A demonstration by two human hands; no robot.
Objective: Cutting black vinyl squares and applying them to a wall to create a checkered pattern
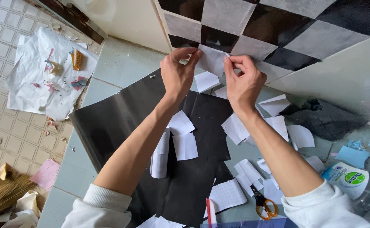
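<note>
Your left hand [177, 74] and your right hand [243, 80] are both raised to the checkered wall covering [278, 29] of black and grey squares, and between them they hold a small grey square piece [212, 59] against its lower edge. Your left thumb and fingers are pinched shut on the piece's left corner, and your right fingertips are pinched on its right edge, so both grips are closed on the same piece. The piece sits just below a black square and beside a grey one, touching the wall, with its bottom corner hanging free. Below your forearms a large black sheet [121, 118] lies spread over the tiled counter [121, 63], its surface shiny and slightly creased. Curled white backing papers [185, 145] are scattered over the sheet and over the counter to its right, some overlapping each other. Near your right sleeve a pair of orange-handled scissors [263, 204] lies on the counter, blades shut as far as you can see, and just to their left rests a gridded white sheet [227, 195]. A white bottle with a green label [347, 179] lies on its side at the far right, and a dark crumpled cloth [328, 118] sits against the wall above it. Down on the floor to your left lies a stained sheet of white paper [45, 76], and a straw broom [3, 192] shows at the lower corner.
</note>
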